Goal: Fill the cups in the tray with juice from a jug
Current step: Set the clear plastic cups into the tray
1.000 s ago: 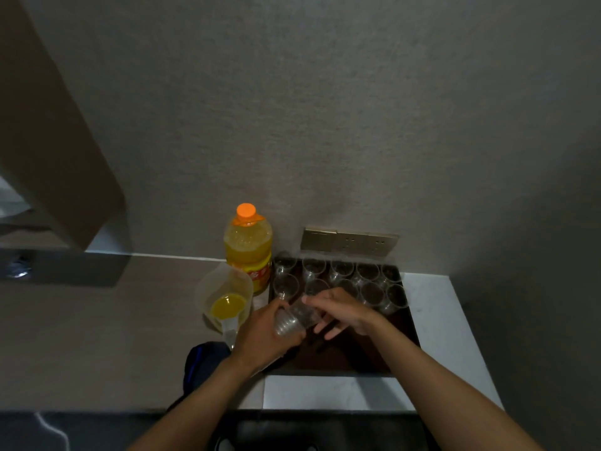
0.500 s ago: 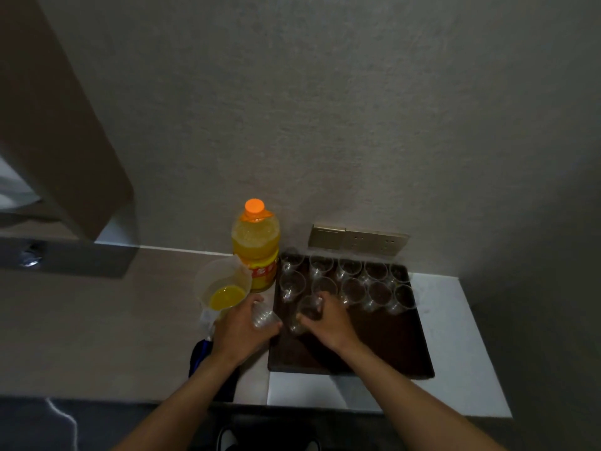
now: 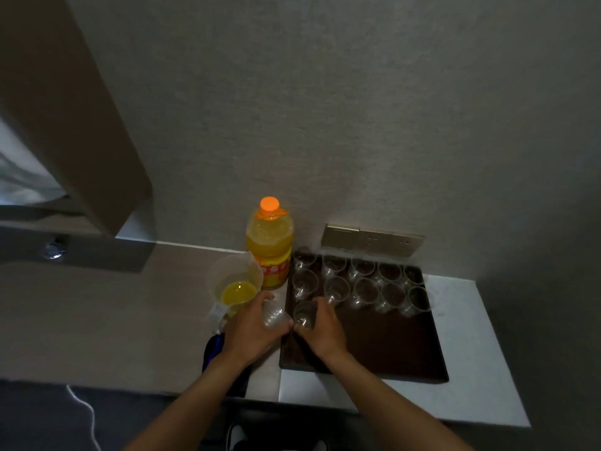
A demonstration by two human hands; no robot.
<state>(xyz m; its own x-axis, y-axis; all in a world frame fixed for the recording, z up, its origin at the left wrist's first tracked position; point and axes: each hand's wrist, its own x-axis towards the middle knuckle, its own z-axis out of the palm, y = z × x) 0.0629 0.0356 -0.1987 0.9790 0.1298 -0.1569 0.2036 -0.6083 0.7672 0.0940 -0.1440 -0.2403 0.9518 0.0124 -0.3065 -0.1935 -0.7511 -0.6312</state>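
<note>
Setup stage; no pouring begun. Tray (image 3: 390, 353) sits on the white counter (image 3: 471, 369) by the wall. Two rows of clear cups (image 3: 364, 284) stand at its far end, all looking empty. Near half of the tray is bare.

Right hand (image 3: 325, 330) grips a single cup (image 3: 305, 315) at the tray's near-left, starting a third row; cup upright, on or just above the tray, contact not resolvable. Left hand (image 3: 250, 330) holds a cup stack (image 3: 274, 315), lying tilted, just left of the tray edge.

Jug (image 3: 234, 284) stands left of the tray with a shallow pool of juice in the bottom, nobody touching it. Bottle (image 3: 270, 245), capped, mostly full, is behind the jug, touching or nearly touching the tray's far-left corner.

Judgement: cups partly laid out, none filled. Left to do: finish placing cups, likely top up the jug, then pour into every cup.

Hard to read: dim light; the clear cups blur together, count uncertain. Number in the stack not legible. Dark blue object (image 3: 213, 348) under the left wrist is unidentifiable. Jug handle is hidden behind the left hand.
</note>
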